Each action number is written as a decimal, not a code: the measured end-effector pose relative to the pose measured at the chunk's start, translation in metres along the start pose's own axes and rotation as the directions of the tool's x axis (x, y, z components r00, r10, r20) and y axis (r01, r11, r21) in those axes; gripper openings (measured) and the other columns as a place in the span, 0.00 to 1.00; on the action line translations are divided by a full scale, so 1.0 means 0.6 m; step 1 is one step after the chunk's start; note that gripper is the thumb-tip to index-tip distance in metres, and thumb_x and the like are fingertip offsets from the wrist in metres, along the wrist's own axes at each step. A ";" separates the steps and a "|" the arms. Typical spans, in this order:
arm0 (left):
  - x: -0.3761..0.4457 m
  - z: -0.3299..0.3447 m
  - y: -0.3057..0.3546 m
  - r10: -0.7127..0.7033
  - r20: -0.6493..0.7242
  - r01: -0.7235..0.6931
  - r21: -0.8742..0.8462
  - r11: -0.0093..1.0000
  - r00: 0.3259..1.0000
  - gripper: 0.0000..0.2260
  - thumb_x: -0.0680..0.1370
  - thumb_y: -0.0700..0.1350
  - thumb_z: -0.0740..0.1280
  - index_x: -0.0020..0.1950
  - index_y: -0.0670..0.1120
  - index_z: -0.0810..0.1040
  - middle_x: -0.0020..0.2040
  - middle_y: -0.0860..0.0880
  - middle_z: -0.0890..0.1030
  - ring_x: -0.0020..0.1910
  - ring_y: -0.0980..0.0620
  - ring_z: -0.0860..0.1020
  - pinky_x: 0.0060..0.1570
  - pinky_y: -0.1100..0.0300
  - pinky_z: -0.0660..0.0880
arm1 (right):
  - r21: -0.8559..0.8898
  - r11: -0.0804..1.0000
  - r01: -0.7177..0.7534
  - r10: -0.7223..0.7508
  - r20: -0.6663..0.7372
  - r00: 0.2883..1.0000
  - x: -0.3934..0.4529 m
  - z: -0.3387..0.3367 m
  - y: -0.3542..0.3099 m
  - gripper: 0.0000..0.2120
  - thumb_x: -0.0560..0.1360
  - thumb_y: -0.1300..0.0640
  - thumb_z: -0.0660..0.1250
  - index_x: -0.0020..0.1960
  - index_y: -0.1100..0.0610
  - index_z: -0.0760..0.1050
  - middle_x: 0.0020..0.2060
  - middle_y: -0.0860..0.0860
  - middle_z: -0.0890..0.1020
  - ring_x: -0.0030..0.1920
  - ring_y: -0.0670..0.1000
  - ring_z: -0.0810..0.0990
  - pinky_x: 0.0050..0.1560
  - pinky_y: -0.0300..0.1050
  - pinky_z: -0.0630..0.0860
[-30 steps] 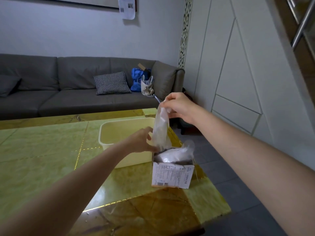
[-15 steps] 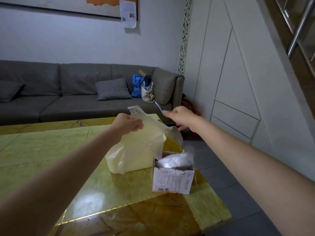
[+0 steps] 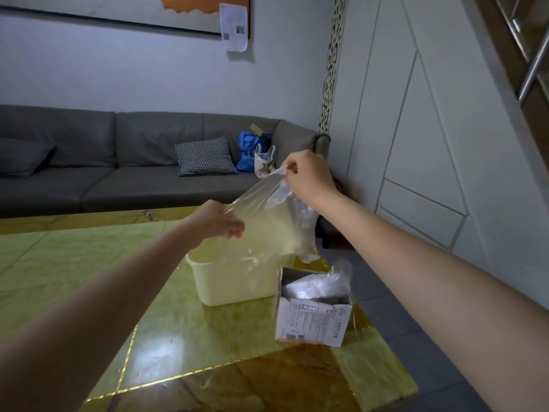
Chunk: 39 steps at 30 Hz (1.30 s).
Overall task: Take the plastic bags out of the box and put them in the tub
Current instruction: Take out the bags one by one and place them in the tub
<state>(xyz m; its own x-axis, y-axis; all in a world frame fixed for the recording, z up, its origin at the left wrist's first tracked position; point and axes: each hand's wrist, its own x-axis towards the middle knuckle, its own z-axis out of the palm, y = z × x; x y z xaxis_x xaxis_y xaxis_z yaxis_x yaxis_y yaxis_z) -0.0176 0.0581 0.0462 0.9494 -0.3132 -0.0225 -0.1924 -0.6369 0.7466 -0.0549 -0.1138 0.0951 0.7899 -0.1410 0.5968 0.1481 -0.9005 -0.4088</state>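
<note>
A clear plastic bag [image 3: 269, 224] is stretched open between both hands above the pale yellow tub [image 3: 234, 285]. My left hand [image 3: 218, 220] pinches its left edge and my right hand [image 3: 307, 176], held higher, pinches its top right corner. The bag hangs over the tub's far side and hides most of the inside. To the right of the tub stands a small white cardboard box [image 3: 310, 319] with its top torn open. More clear bags [image 3: 316, 282] bulge out of it.
Tub and box stand near the right edge of a glossy green and gold table [image 3: 89, 278]. A grey sofa [image 3: 118, 168] with a checked cushion and a blue bag lies behind. White wall panels and dark floor are on the right.
The bag went from a narrow strip lifted out of the box by my right hand to a sheet spread between both hands. My right hand has risen and the bag now hangs over the tub.
</note>
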 end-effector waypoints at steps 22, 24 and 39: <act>0.142 0.002 -0.117 0.086 0.000 -0.083 0.221 0.972 0.996 0.09 0.71 0.41 0.73 0.50 0.44 0.80 0.38 0.50 0.78 0.35 0.54 0.74 0.31 0.67 0.68 | -0.003 0.996 -0.093 0.093 -0.028 0.995 0.087 0.182 0.055 0.10 0.79 0.65 0.56 0.48 0.64 0.76 0.45 0.60 0.80 0.46 0.59 0.78 0.44 0.48 0.73; 0.152 0.004 -0.126 0.022 0.098 -0.058 0.389 0.920 0.995 0.14 0.70 0.42 0.73 0.55 0.45 0.78 0.38 0.53 0.77 0.36 0.55 0.74 0.30 0.68 0.68 | -0.144 0.976 -0.166 0.179 0.087 0.980 0.072 0.206 0.096 0.10 0.77 0.67 0.55 0.50 0.64 0.76 0.49 0.63 0.79 0.50 0.62 0.78 0.46 0.49 0.73; 0.183 0.083 -0.104 -0.145 0.489 -0.220 0.613 0.759 0.860 0.23 0.75 0.57 0.65 0.69 0.52 0.69 0.67 0.49 0.70 0.64 0.48 0.71 0.63 0.54 0.71 | -0.425 0.905 -0.031 0.290 0.561 0.775 0.028 0.282 0.116 0.21 0.76 0.69 0.58 0.69 0.63 0.61 0.60 0.60 0.74 0.54 0.61 0.78 0.40 0.49 0.76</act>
<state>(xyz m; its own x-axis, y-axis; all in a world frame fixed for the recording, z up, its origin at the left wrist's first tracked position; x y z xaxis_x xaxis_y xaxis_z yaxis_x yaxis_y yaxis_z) 0.0862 0.0281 -0.0361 0.7233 -0.5213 -0.4528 -0.5070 -0.8462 0.1643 0.0690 -0.1093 -0.0401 0.9892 -0.1399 -0.0429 -0.1435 -0.9851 -0.0951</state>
